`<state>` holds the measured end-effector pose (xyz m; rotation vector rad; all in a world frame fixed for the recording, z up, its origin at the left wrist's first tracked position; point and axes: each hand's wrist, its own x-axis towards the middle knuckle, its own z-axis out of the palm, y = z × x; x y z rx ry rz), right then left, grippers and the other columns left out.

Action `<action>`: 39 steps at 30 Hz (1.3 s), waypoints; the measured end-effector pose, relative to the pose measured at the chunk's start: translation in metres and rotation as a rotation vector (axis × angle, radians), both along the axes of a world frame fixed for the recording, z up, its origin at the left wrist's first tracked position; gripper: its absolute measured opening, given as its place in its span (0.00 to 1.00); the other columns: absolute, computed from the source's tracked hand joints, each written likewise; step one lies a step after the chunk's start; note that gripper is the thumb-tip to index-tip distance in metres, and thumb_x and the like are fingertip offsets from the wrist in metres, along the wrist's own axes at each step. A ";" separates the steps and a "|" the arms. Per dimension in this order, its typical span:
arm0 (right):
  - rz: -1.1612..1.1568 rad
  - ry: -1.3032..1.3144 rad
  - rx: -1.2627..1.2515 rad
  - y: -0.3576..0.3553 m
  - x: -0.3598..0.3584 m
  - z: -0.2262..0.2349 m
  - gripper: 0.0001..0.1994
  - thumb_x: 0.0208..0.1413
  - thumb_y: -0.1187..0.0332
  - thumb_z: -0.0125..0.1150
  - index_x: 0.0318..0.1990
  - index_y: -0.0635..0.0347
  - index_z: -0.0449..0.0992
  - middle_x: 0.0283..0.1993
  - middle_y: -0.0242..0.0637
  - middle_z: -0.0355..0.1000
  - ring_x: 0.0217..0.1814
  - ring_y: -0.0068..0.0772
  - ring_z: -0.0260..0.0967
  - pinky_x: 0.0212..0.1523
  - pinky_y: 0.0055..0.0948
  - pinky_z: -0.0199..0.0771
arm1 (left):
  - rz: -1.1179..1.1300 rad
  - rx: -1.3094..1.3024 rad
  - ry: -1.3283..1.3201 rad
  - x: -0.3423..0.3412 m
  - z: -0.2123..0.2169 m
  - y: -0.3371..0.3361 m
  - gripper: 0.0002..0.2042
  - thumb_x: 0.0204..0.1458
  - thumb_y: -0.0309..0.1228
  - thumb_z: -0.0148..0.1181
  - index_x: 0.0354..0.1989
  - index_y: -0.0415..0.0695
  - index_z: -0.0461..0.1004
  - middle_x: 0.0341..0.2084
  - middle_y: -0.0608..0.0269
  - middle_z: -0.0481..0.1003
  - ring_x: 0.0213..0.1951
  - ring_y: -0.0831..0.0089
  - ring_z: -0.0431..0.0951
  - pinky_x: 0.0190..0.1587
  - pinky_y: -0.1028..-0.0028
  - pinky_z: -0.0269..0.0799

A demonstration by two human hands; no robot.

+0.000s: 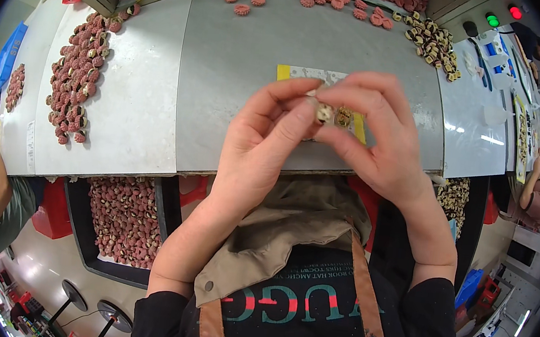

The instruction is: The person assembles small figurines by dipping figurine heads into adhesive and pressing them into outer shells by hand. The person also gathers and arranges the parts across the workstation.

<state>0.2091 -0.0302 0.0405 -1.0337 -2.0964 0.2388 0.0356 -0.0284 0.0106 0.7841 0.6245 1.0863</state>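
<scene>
Over the grey worktable (244, 41), my left hand (264, 128) and my right hand (382, 131) meet at the fingertips. Pinched between them is a small cream-and-dark piece (324, 113), mostly covered by the fingers. My left thumb and index finger press on it from one side; my right fingers close round the other. A second small piece (343, 117), cream and brownish, shows just beside it, partly framed by my right thumb and fingers. Beneath the hands lies a pale sheet with yellow edges (285, 72), largely hidden.
Pink ridged cups (242, 9) lie scattered along the far side. Loose cream-and-dark pieces (433, 46) are heaped at far right. Joined pink-and-cream pieces (79, 76) form a pile at left. Below the table's edge stands a black bin (162, 223) of such pieces. Co-workers sit at both sides.
</scene>
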 end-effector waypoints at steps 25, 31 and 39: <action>-0.029 -0.043 0.057 0.001 0.022 -0.011 0.16 0.35 0.72 0.73 0.34 0.58 0.72 0.35 0.37 0.68 0.36 0.39 0.68 0.35 0.33 0.70 | 0.006 0.292 0.300 0.033 -0.003 -0.009 0.19 0.55 0.20 0.58 0.55 0.38 0.63 0.40 0.58 0.74 0.40 0.77 0.76 0.44 0.77 0.73; -0.313 -0.157 -0.154 0.007 0.127 0.007 0.12 0.50 0.72 0.65 0.43 0.61 0.75 0.39 0.38 0.71 0.39 0.33 0.69 0.41 0.29 0.71 | 0.222 0.945 1.445 -0.020 0.012 0.045 0.11 0.51 0.21 0.59 0.44 0.39 0.74 0.43 0.57 0.75 0.44 0.61 0.75 0.49 0.67 0.70; -0.474 -0.049 -0.186 0.076 0.193 0.029 0.08 0.57 0.73 0.55 0.43 0.63 0.75 0.39 0.39 0.72 0.41 0.35 0.70 0.43 0.29 0.69 | 0.233 1.179 1.577 -0.012 0.043 0.114 0.16 0.49 0.24 0.59 0.48 0.43 0.72 0.49 0.53 0.71 0.51 0.53 0.70 0.53 0.61 0.67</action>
